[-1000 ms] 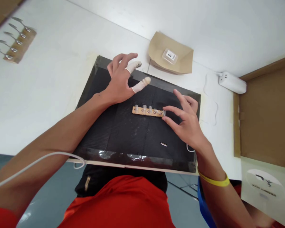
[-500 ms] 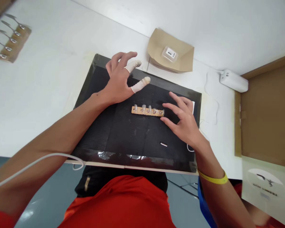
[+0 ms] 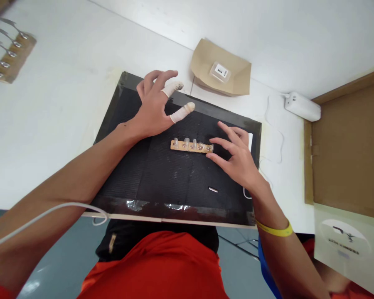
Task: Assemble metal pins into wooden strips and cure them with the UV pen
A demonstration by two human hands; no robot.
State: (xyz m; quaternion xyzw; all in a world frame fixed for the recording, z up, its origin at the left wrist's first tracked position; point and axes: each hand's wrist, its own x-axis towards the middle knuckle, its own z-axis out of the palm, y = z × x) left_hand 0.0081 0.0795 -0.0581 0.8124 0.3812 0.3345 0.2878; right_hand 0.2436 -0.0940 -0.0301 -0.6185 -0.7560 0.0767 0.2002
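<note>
A short tan strip (image 3: 190, 147) lies on the black mat, with several small clear plastic pieces and shiny metal bits along it. My right hand (image 3: 237, 155) is at its right end, thumb and index finger parted on either side of that end; whether the fingertips touch it I cannot tell. My left hand (image 3: 154, 104) hovers over the mat's upper left part, fingers spread, holding nothing. White finger cots (image 3: 182, 113) cover its thumb and index finger. A small metal pin (image 3: 213, 189) lies on the mat below the strip.
The black mat (image 3: 162, 178) rests on a white table. Behind it stands a cardboard tray (image 3: 202, 54) holding a clear plastic box (image 3: 220, 72). A white power strip (image 3: 302, 106) is at the right, beside a cardboard panel (image 3: 349, 145). Several spoons sit on a brown strip (image 3: 17, 60), far left.
My right thumb and index finger have moved slightly left, closer around the strip's right end. My left hand keeps its spread pose. The whole view has shifted a little.
</note>
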